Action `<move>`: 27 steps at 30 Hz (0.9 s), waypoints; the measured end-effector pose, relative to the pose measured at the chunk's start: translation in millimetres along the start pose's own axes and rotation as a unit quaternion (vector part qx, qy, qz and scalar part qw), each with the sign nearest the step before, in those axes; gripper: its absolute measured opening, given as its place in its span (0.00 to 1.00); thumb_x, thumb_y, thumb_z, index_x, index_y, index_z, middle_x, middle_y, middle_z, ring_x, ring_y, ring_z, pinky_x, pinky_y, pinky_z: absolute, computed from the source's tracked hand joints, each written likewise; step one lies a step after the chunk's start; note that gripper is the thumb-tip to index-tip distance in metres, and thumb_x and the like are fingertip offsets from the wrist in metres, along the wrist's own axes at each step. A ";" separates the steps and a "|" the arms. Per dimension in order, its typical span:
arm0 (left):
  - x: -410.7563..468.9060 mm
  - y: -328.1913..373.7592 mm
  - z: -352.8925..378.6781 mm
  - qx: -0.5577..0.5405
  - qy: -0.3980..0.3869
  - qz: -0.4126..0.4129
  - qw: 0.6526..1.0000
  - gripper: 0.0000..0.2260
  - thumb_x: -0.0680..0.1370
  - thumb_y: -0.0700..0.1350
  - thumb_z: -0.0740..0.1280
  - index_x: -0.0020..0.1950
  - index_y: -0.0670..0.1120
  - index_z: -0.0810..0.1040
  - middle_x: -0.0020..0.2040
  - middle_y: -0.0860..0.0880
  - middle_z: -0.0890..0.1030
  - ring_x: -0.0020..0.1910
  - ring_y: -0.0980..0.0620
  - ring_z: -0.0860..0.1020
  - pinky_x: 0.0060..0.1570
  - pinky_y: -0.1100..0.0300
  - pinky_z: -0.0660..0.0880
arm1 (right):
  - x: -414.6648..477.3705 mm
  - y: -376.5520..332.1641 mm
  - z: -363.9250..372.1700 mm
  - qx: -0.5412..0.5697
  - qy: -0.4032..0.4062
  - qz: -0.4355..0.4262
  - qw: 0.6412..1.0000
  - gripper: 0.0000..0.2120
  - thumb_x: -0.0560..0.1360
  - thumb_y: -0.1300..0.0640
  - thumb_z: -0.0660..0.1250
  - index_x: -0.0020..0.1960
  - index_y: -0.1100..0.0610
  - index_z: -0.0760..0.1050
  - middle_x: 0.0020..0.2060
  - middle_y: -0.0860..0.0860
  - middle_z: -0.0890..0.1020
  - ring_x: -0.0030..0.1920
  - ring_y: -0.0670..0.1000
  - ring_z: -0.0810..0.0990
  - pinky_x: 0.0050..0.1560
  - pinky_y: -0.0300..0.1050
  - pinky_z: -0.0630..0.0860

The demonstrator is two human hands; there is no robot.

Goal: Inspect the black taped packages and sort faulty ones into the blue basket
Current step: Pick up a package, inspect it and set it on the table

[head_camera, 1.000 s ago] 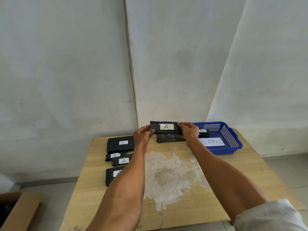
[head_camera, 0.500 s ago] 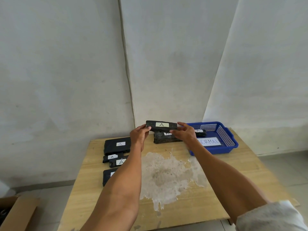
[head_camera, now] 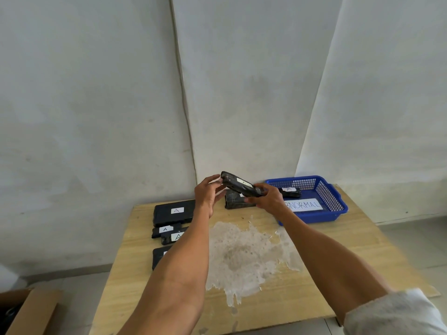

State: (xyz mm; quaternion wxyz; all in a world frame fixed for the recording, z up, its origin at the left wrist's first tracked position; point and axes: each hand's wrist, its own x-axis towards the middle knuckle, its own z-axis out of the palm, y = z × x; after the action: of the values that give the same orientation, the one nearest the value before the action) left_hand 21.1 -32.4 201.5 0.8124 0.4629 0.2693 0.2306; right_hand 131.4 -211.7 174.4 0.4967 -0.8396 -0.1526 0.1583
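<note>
On the left of the wooden table [head_camera: 338, 262] lie four labelled packages [head_camera: 174, 212]. Over the far middle, the left hand [head_camera: 208, 195] pinches the raised left end of a tilted black taped package [head_camera: 240, 187], and the right hand [head_camera: 268, 199] grips its lower right end. Another package [head_camera: 234, 201] lies on the table beneath it. At the far right, the blue basket [head_camera: 336, 206] holds one basket package [head_camera: 291, 192].

The raised black package [head_camera: 239, 187] wears a small white label [head_camera: 243, 182], as do the black ones [head_camera: 174, 212] at nine o'clock on the table [head_camera: 358, 235]. The basket [head_camera: 314, 217] at two o'clock is bright blue with latticed walls and a white sign [head_camera: 306, 205]. The table is pale wood grain, blotched whitish-grey at its centre.
</note>
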 end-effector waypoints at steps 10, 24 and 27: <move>2.0 8.0 6.6 0.046 -0.057 -0.035 0.997 0.11 0.71 0.38 0.77 0.51 0.44 0.82 0.51 0.41 0.86 0.55 0.44 0.83 0.50 0.48 0.83 | -9.6 -12.3 20.9 -0.040 -0.013 -0.073 0.996 0.18 0.73 0.58 0.77 0.62 0.54 0.81 0.48 0.51 0.84 0.51 0.53 0.81 0.51 0.41 0.74; 5.1 2.6 12.0 0.048 -0.005 -0.008 0.999 0.10 0.70 0.36 0.78 0.49 0.41 0.81 0.51 0.39 0.85 0.53 0.43 0.84 0.44 0.52 0.83 | -6.3 -25.1 36.7 -0.025 0.040 -0.078 0.996 0.15 0.70 0.54 0.79 0.55 0.53 0.83 0.40 0.50 0.84 0.44 0.53 0.82 0.43 0.42 0.76; 6.2 -0.8 11.6 0.046 0.001 -0.012 0.999 0.08 0.72 0.36 0.76 0.48 0.41 0.81 0.51 0.39 0.85 0.54 0.42 0.84 0.48 0.50 0.83 | -5.5 -21.4 31.4 -0.068 0.041 -0.087 0.993 0.17 0.69 0.56 0.79 0.56 0.52 0.83 0.42 0.50 0.85 0.45 0.53 0.83 0.44 0.44 0.77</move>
State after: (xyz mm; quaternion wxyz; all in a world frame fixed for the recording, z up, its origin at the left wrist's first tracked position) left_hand 33.4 -36.2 204.4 0.7928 0.4964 0.2857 0.2083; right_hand 111.3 -179.5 179.6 0.4562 -0.8607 -0.2151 0.0691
